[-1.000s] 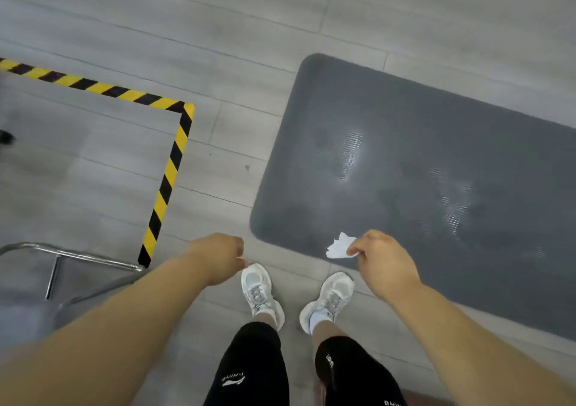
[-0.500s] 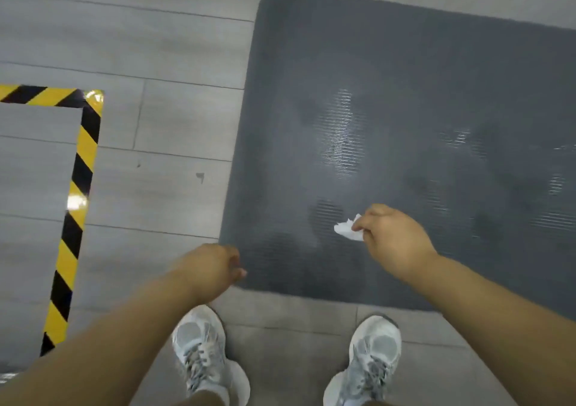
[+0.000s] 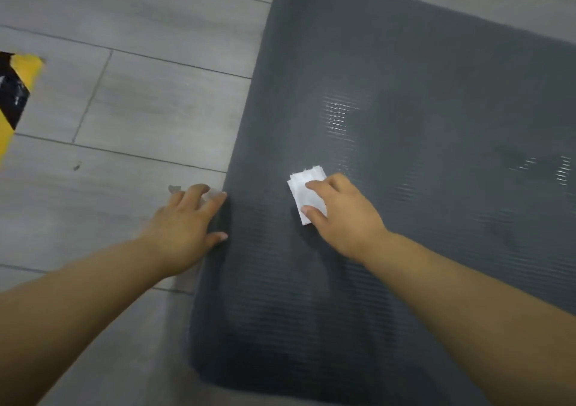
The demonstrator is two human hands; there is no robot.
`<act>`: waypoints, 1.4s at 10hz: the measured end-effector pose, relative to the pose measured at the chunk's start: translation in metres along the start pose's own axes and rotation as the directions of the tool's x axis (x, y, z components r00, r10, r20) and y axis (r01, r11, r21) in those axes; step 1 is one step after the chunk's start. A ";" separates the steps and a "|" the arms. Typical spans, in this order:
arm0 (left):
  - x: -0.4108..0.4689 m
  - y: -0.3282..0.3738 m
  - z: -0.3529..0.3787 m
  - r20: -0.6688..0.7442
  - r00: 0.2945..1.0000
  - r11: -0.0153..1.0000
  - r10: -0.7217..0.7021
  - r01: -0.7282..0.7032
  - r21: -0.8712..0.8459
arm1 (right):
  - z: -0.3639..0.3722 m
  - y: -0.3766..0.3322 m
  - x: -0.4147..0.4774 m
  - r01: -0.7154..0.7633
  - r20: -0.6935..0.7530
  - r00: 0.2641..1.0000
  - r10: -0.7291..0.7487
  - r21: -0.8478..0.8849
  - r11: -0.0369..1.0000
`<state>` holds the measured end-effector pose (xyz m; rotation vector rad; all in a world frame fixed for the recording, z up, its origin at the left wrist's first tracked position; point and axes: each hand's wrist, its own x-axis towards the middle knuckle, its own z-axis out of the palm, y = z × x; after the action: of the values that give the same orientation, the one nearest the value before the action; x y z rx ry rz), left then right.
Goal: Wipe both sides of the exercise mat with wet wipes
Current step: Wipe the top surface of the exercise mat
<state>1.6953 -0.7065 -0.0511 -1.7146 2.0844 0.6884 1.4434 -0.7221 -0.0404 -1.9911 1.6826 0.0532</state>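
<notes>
Beyond and to the right of the right hand (image 3: pixel 346 215), which presses the wipe (image 3: pixel 307 192) flat, the mat (image 3: pixel 405 78) runs on as open, flat surface to its far edge and the frame's right side. The left hand (image 3: pixel 187 221) lies spread at the mat's left edge, blocking a sweep that way. Left of it, flat floor (image 3: pixel 140 109) reaches to the tape (image 3: pixel 12 100).

Mat: dark grey ribbed foam exercise mat (image 3: pixel 420 100) lies flat on the grey wood-plank floor (image 3: pixel 149 109).
Wipe: folded white wet wipe (image 3: pixel 307 192) near the mat's left edge.
Right hand (image 3: pixel 339 212): fingers flat, pressing the wipe.
Left hand (image 3: pixel 184 221): fingers spread at the mat's left edge.
Tape: yellow-and-black striped floor tape (image 3: pixel 14 100), far left.
</notes>
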 end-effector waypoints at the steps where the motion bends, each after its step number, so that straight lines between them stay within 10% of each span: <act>1: 0.003 -0.012 0.003 0.010 1.000 0.999 0.009 -0.010 0.032 | 0.018 0.001 0.010 -0.075 -0.035 0.997 0.073 -0.057 0.996; 3: 0.011 -0.031 0.009 0.001 1.000 0.999 0.024 -0.024 0.047 | 0.049 -0.007 0.018 -0.090 -0.092 0.992 0.088 -0.013 0.996; 5: 0.030 -0.059 0.005 -0.038 0.999 0.999 -0.023 0.022 -0.024 | 0.064 -0.027 0.007 0.575 0.161 0.811 -0.563 -0.036 0.818; 7: 0.035 -0.066 0.013 -0.013 1.000 0.996 -0.006 0.007 0.087 | 0.012 0.008 0.120 -0.143 -0.353 0.929 0.110 -0.068 0.987; 8: 0.036 -0.067 0.012 0.020 1.000 0.994 -0.005 0.003 0.105 | 0.013 -0.011 0.146 -0.234 -0.263 0.940 0.216 -0.039 0.971; 9: 0.035 -0.067 0.012 0.026 1.000 0.997 -0.011 0.009 0.079 | 0.033 -0.056 0.120 0.326 0.054 0.944 -0.326 -0.301 0.896; 10: 0.035 -0.067 0.014 0.017 1.000 0.998 -0.010 0.009 0.065 | 0.050 -0.061 0.101 0.730 0.309 0.683 -0.662 -0.258 0.633; 11: 0.036 -0.069 0.015 0.025 1.000 0.998 -0.003 0.002 0.060 | 0.025 -0.029 0.127 0.450 -0.063 0.877 -0.476 -0.237 0.861; 12: 0.035 -0.068 0.014 0.036 0.999 0.999 -0.006 0.004 0.050 | -0.003 0.006 0.155 -0.127 -0.384 0.922 0.057 -0.160 0.979; 13: 0.034 -0.068 0.012 0.038 0.999 0.999 -0.005 0.003 0.037 | 0.017 -0.012 0.141 -0.079 -0.282 0.958 0.042 -0.122 0.989; 14: 0.032 -0.067 0.012 0.023 1.000 0.999 0.008 -0.009 0.037 | 0.056 -0.054 0.084 0.433 0.005 0.901 -0.433 0.015 0.901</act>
<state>1.7538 -0.7348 -0.0884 -1.6718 2.0770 0.6648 1.5293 -0.7707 -0.0986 -2.3040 1.1923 -0.1093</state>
